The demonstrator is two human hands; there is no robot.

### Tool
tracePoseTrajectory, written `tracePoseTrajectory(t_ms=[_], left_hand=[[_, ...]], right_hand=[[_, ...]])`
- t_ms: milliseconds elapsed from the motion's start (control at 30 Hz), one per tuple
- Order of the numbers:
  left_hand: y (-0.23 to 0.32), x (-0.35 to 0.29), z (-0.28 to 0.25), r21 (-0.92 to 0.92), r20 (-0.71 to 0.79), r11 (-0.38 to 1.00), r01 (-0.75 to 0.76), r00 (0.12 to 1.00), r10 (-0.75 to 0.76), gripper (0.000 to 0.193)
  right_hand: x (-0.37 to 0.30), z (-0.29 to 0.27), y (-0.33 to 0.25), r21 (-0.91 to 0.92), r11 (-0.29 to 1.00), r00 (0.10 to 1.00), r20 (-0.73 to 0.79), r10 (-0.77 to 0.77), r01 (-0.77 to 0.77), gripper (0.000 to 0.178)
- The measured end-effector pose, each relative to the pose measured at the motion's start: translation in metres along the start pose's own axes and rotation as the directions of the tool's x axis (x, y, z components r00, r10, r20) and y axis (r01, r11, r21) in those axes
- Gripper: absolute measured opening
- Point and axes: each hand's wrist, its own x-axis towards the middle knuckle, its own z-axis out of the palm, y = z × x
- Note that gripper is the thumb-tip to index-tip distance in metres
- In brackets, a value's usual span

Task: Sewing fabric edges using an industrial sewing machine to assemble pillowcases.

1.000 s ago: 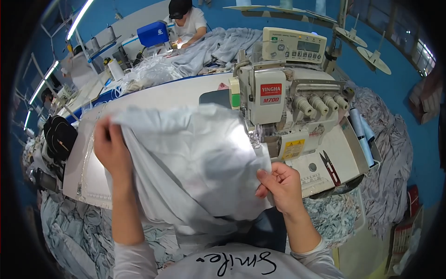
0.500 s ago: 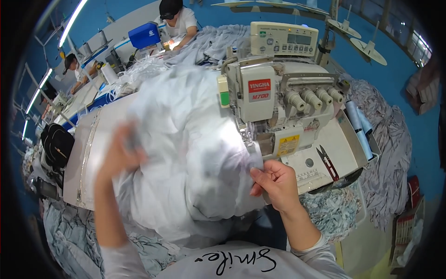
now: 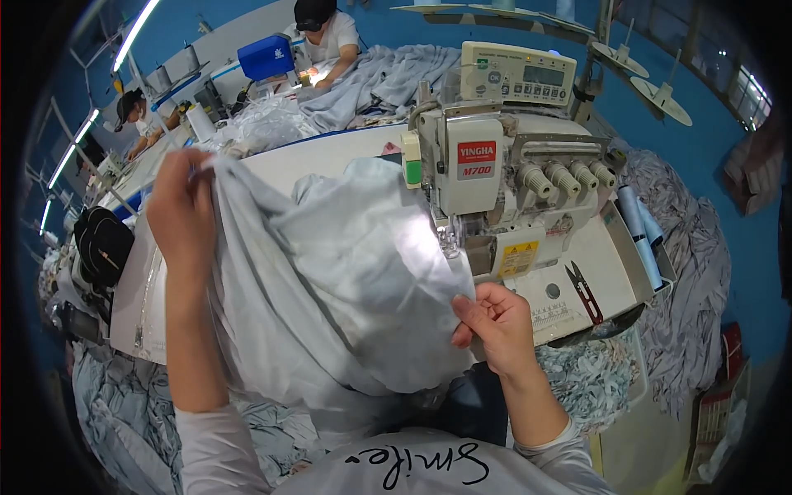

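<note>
A pale grey piece of fabric (image 3: 346, 280) drapes over the white sewing table (image 3: 330, 157) and down toward my lap. My left hand (image 3: 183, 206) is raised and grips the cloth's upper left edge, lifting it. My right hand (image 3: 493, 323) pinches the cloth's lower right corner, just in front of the white overlock sewing machine (image 3: 503, 190). The lit needle area of the machine lies right beside that corner.
Black thread snips (image 3: 584, 290) lie on the machine bed at right. Heaps of grey fabric (image 3: 685, 272) pile up right of the table and on the floor at left. Two other people work at benches behind, near a blue box (image 3: 266, 56).
My left hand has risen higher and to the left, pulling the cloth's edge up. My right hand keeps its pinch near the machine.
</note>
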Motion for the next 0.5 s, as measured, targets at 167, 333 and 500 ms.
tracePoseTrajectory(t_ms=[167,333,500], left_hand=[[-0.052,0.053,-0.001,-0.258,0.029,0.964,0.06,0.998,-0.054,0.003],[-0.081,-0.023,0.007,-0.618,0.338,0.738,0.271,0.939,-0.062,0.011],[-0.006,-0.176,-0.031,-0.091,0.695,0.975,0.203,0.714,-0.084,0.033]], right_hand=[[-0.003,0.007,-0.005,0.007,1.0,0.999,0.031,0.015,-0.015,0.015],[-0.001,0.001,-0.002,-0.004,1.0,1.0,-0.016,0.01,-0.01,0.017],[-0.001,0.0,0.001,-0.023,1.0,1.0,0.023,0.011,-0.01,0.016]])
